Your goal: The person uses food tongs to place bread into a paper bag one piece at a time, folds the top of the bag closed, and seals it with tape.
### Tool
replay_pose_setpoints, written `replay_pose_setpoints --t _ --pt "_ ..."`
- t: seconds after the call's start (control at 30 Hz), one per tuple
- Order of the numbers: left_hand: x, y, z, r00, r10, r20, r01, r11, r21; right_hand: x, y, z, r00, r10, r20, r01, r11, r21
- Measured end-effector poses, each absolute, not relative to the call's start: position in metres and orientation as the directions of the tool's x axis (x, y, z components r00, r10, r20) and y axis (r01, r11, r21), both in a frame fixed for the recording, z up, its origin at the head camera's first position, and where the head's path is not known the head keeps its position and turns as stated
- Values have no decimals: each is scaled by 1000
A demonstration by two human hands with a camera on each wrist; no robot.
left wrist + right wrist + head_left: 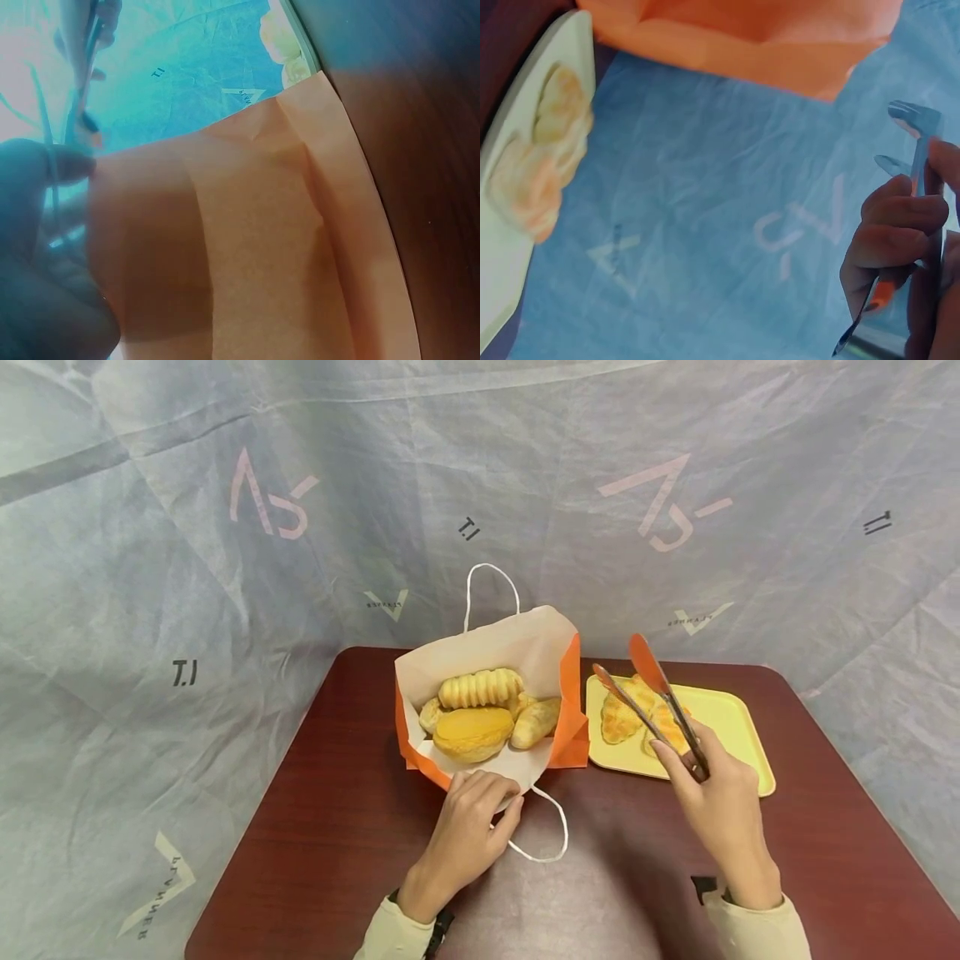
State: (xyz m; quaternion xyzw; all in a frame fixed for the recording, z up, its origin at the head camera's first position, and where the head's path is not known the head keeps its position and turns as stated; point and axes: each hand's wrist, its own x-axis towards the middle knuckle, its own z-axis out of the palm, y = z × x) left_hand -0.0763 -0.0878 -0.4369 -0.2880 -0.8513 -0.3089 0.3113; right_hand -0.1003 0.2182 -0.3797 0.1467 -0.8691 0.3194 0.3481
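Note:
My left hand (468, 827) pinches the near rim of an orange paper bag (572, 735) with a white inside. The bag's mouth faces me. Inside lie a ridged roll (482, 688), a yellow-topped bun (472, 733) and a longish roll (536, 724), with other bread partly hidden beneath. My right hand (723, 806) holds metal tongs (678, 714) with orange tips, spread apart with nothing between them. They hover over golden pastries (618, 720) on a yellow tray (731, 735). In the right wrist view, fingers (889, 244) curl round the tongs (924, 139).
White string handles rise behind the bag (491, 565) and droop in front of it, beside my left hand. The tray stands right of the bag on a dark red table (315, 827). A grey printed cloth (525, 485) hangs behind the table and along its sides.

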Motion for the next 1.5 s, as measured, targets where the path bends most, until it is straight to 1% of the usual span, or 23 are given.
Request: replay_pose_setpoints --t 0.2,0.3,0.63,0.73,0.9,0.97,1.17,1.33,1.5 --pt "-76 -88 -436 -636 298 712 686 640 345 -95 236 -390 -804 84 588 -301 796 -526" --pt "-77 -88 -435 -634 299 713 688 639 344 -95 244 -396 -828 112 550 -237 818 -524" --pt "-77 -88 -436 -636 298 712 686 641 344 -99 271 -411 -914 137 383 -76 868 -491" --pt "-77 -87 -436 -640 297 709 684 640 350 -101 279 -416 -923 169 346 -22 874 -485" --pt "-76 -88 -436 -649 294 702 678 641 358 -106 293 -422 -901 235 365 25 868 -496" --pt "-76 -88 -437 -652 293 699 676 643 361 -108 298 -422 -903 251 349 48 866 -498" --pt "-75 -87 -438 -653 298 697 677 643 359 -105 310 -427 -942 278 187 156 858 -490" --pt "-74 -87 -438 -645 302 702 683 640 352 -104 314 -433 -954 289 82 218 853 -475" --pt "-75 -87 -438 -651 299 698 677 644 356 -107 315 -436 -962 274 -23 254 852 -458"
